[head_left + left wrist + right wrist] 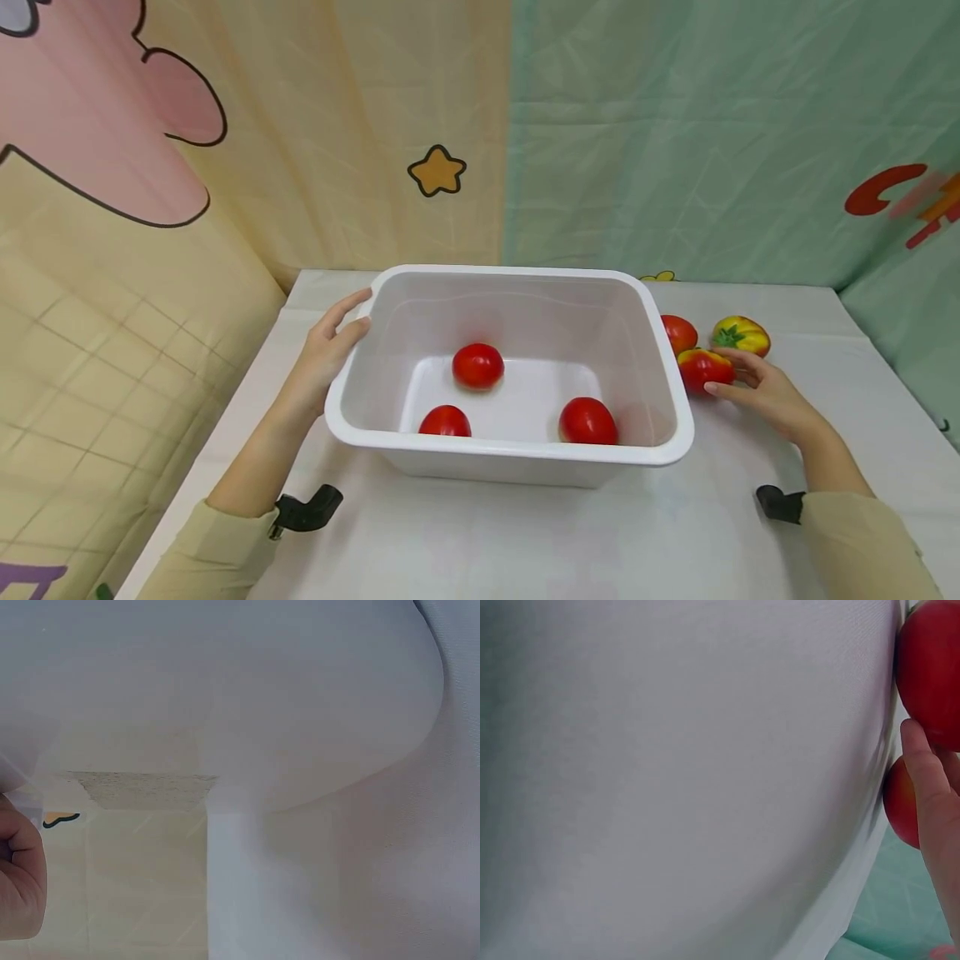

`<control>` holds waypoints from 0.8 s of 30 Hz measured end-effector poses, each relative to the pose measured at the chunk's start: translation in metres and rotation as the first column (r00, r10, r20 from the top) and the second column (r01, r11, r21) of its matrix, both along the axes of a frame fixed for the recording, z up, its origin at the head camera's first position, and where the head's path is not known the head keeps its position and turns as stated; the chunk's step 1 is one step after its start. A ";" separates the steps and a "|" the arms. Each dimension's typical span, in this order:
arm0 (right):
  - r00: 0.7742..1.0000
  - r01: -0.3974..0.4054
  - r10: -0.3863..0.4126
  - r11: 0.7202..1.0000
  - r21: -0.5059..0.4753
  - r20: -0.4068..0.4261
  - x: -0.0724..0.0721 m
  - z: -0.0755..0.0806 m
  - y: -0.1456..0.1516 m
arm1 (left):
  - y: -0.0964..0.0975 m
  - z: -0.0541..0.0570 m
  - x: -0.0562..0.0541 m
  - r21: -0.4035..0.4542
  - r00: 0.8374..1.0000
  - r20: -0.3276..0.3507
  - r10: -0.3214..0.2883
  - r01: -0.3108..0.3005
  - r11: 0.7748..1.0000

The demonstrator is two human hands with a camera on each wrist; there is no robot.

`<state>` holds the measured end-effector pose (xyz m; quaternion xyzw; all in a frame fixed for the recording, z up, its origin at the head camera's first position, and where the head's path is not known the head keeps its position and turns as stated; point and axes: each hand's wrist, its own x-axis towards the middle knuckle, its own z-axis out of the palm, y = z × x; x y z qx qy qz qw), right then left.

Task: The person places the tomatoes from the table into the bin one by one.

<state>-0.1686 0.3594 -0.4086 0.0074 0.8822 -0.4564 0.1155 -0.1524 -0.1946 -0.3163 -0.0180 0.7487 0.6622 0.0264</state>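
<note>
My left hand (326, 350) grips the left rim of a white plastic tub (510, 448), thumb at the edge. Inside the tub lie three glossy red tomatoes, one towards the back (477, 367), one front left (445, 422) and one front right (588, 422). Outside it, on the right, my right hand (765, 392) holds a red-and-yellow fruit (701, 371) between thumb and fingers. In the right wrist view the thumb (922, 769) lies against this fruit's red side (934, 675). Much of the left hand is out of frame in the left wrist view.
Behind the held fruit are a red tomato (678, 332) beside the tub and a yellow-and-red fruit with a green calyx (742, 335). A white cloth covers the table (525, 542). Printed curtains (675, 167) hang along its back and sides.
</note>
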 end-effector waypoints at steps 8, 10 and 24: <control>1.000 0.010 -0.010 1.000 -0.007 0.015 0.001 -0.001 0.001 | 0.002 0.000 -0.001 0.014 1.000 0.008 -0.003 0.003 1.000; 1.000 0.013 -0.013 1.000 0.001 0.011 0.001 -0.001 0.001 | 0.003 0.000 -0.001 0.012 1.000 0.010 -0.005 0.005 1.000; 1.000 -0.020 0.021 0.998 0.066 -0.013 0.002 0.022 -0.001 | 0.001 0.000 0.001 0.003 1.000 -0.002 0.002 -0.002 1.000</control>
